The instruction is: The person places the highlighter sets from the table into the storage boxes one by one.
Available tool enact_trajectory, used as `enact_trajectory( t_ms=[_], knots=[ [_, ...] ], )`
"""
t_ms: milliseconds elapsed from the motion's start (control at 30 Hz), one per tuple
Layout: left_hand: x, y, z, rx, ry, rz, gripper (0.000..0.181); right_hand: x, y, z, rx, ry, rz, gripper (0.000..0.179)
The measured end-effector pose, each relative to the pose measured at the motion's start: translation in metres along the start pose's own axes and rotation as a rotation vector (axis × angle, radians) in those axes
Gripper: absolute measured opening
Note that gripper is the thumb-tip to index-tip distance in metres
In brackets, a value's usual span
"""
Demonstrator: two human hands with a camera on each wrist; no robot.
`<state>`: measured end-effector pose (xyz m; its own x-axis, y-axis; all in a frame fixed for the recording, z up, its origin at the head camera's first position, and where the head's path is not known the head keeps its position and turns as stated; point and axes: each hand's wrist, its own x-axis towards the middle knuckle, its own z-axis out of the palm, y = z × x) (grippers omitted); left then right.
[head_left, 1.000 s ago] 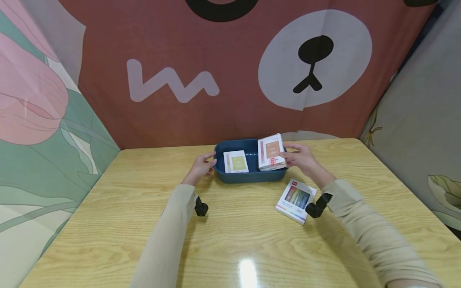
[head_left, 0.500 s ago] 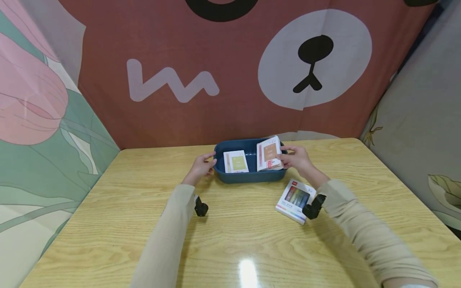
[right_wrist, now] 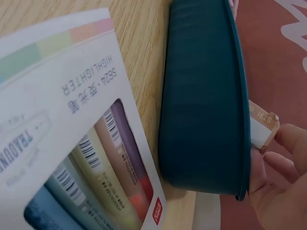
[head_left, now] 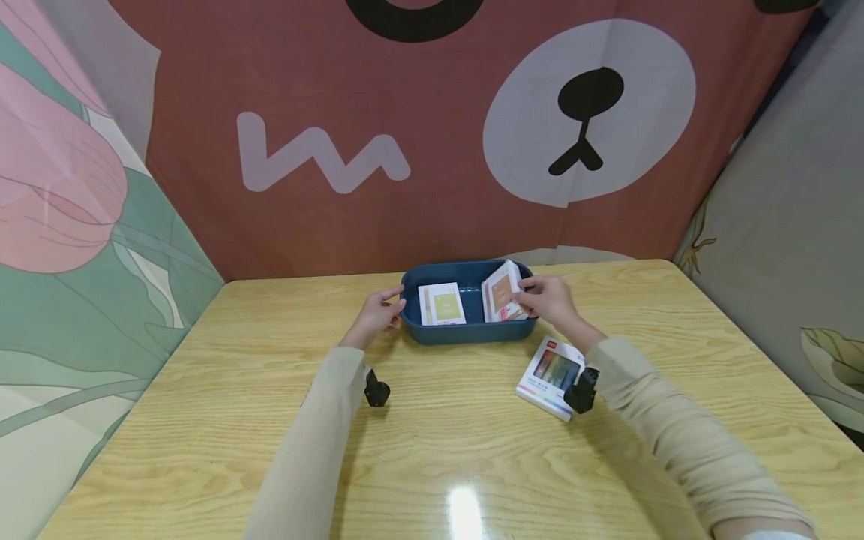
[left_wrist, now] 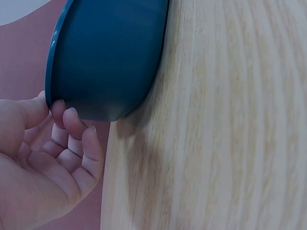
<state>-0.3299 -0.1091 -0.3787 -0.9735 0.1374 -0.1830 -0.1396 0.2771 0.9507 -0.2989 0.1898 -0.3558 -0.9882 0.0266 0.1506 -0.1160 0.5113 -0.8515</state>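
A dark blue plastic basket stands at the back of the table. Its left end rim is pinched by my left hand, thumb and fingers on the edge, as the left wrist view shows too. My right hand grips a small white box with an orange-brown panel, tilted inside the basket's right end. Only a corner of that box shows above the rim in the right wrist view. Flat in the basket's left part lies a white box with a yellow-green panel.
A white box of highlighters lies on the wooden table, in front of the basket's right end and below my right wrist. Behind the table hangs a reddish-brown cloth with a bear print.
My right hand has moved left and slightly down, bringing the orange-brown box lower into the basket and tilting it more. The left hand stays on the rim.
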Motion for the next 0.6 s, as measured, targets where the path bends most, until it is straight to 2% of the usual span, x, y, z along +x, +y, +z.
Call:
enact_trajectory(
  t_ms=[300,467,600],
  knots=[
    [0.0002,-0.0012,0.0010,-0.026,-0.005,-0.003,0.042,0.0006,0.0000,0.0059,-0.316,0.003,-0.110,0.026],
    [-0.0005,0.0004,0.0009,-0.035,-0.001,-0.010,0.042,0.0010,-0.0005,0.0070,-0.378,0.001,-0.165,0.022],
    [-0.0007,0.0008,0.0005,-0.039,-0.002,-0.009,0.042,0.0012,-0.0035,0.0053,-0.431,-0.040,-0.183,0.012]
  ],
)
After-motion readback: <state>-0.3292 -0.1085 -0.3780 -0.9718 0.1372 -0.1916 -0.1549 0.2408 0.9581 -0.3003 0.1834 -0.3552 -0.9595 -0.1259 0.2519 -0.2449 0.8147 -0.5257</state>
